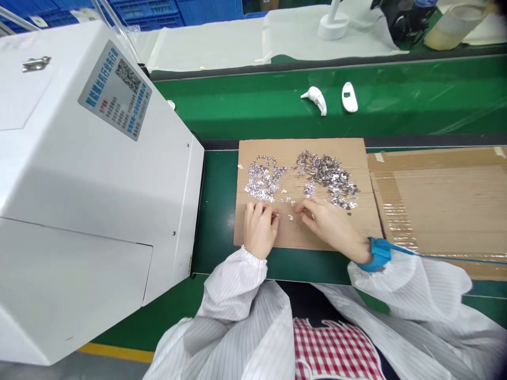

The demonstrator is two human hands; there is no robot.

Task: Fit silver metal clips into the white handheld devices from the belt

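My left hand [260, 228] rests on a cardboard sheet [285, 237] with its fingers curled; a small shiny metal piece shows between thumb and forefinger. My right hand [327, 217], wearing a blue wrist strap [379, 254], has its fingers bent in a pinch over the sheet. Whatever sits at those fingertips is too small to make out. Between the hands lie a few loose metal pieces [291, 217]. Beyond my left hand spreads a pile of bright metal pieces [261, 182]. A larger, darker pile [327, 173] lies beyond my right hand.
A big white machine [130, 174] stands close on the left. Taped cardboard [447, 206] lies to the right. On the green conveyor belt [245, 100] at the back are a white curved plastic part [316, 99] and a white oval part [349, 97]. A blue cord runs right from the strap.
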